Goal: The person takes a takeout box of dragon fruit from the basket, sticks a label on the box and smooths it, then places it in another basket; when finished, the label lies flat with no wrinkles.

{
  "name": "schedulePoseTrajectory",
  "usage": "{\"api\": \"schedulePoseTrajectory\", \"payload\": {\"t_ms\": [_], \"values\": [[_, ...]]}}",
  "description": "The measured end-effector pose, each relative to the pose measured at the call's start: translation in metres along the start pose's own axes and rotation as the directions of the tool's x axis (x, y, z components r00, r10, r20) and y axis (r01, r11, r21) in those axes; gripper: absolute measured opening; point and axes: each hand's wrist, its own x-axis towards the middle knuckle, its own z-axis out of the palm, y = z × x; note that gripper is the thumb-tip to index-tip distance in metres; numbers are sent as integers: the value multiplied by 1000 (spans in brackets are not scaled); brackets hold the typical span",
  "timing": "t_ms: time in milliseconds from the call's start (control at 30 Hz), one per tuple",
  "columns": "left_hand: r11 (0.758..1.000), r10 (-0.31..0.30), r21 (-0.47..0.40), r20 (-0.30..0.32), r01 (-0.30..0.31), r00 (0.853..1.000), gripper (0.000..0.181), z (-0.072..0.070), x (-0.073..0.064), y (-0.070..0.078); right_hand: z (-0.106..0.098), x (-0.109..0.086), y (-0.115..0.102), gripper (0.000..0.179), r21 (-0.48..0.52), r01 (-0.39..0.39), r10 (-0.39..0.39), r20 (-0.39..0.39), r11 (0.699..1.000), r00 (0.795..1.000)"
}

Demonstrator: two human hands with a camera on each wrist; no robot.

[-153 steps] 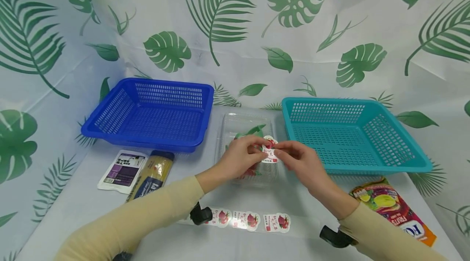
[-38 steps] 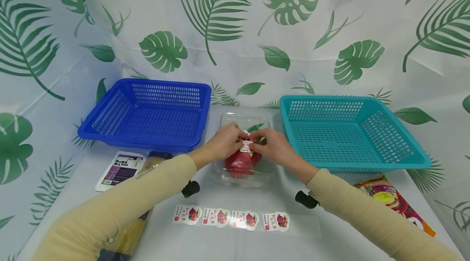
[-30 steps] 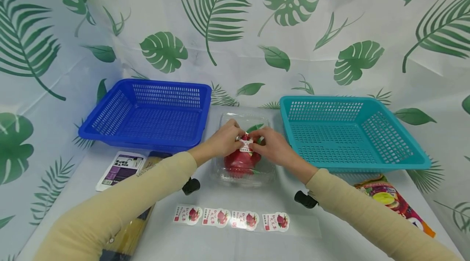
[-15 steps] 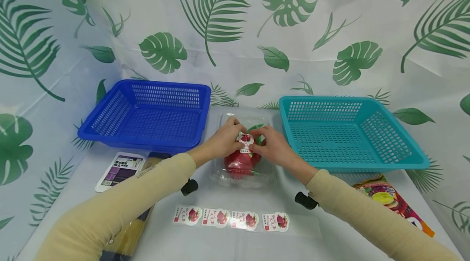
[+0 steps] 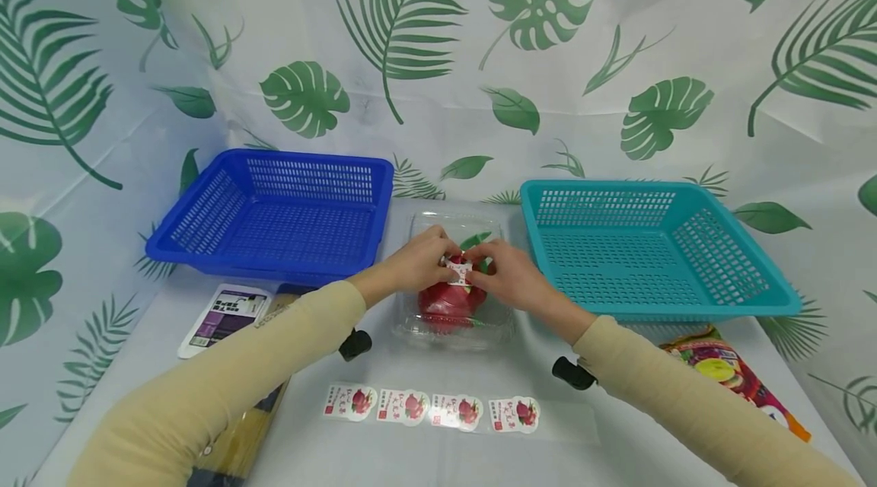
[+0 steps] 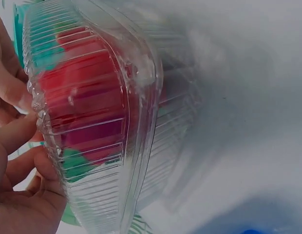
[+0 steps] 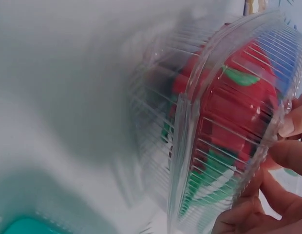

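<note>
A clear plastic clamshell box (image 5: 455, 336) stands mid-table with a red, green-tipped dragon fruit (image 5: 444, 304) inside. Its lid is down, as the left wrist view shows of the box (image 6: 141, 87). On top of the lid is a white sticker (image 5: 459, 272) with red fruit print. My left hand (image 5: 421, 260) pinches the sticker's left side between thumb and forefinger. From the right, my right hand (image 5: 510, 275) pinches the opposite side. Fingertips of both hands sit right at the lid's top, partly covering the sticker. In the right wrist view, fingers (image 7: 290, 156) lie against the lid's ridged edge.
A backing strip (image 5: 572, 422) with several stickers lies in front of the box. Behind left stands a blue basket (image 5: 267, 272), behind right a teal basket (image 5: 658, 312). A white-purple pack (image 5: 222, 317) and a pasta bag (image 5: 236, 441) lie left, a red fruit-print bag (image 5: 736, 377) right.
Five seconds ago both hands held the sticker above the box's right side. It has since come left and down onto the lid over the fruit. Over the last second only the fingers shifted slightly.
</note>
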Motion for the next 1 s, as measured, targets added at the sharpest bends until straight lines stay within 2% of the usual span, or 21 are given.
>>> {"api": "schedulePoseTrajectory", "payload": {"t_ms": [133,367,600,833,1000], "values": [[1000,-12,-20,27,13,1000,40,-2,-1,0,-3,-2,3,38,-11,56,-56,36,998,998],[999,-2,-38,52,4,999,45,-4,-2,-1,-7,-5,6,45,13,75,-76,94,997,993],[999,7,-48,45,-5,999,43,-4,-1,-4,-6,-6,6,41,19,68,-70,80,997,994],[998,-23,-54,10,24,1000,35,-1,-2,-4,-2,-5,7,40,25,80,-81,50,997,995],[999,-22,-44,14,23,1000,39,-2,-1,-3,-2,-5,7,43,15,75,-76,50,997,996]]}}
